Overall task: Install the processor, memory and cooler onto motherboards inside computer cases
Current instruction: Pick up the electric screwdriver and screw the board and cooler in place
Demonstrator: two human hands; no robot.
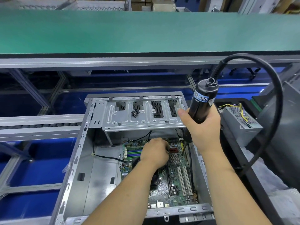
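The board (168,179) lies flat in the near right of the open case (90,159). It is stiff but fragile, best touched at bare edges. The left hand (155,153) rests curled on its far part; whether it pinches anything is hidden. The right hand (203,125) grips an upright driver (203,103), rigid and probably weighty.

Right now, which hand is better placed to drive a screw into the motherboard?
Right hand: it grips the electric screwdriver, tip down over the motherboard. Left hand holds no tool and rests on the board.
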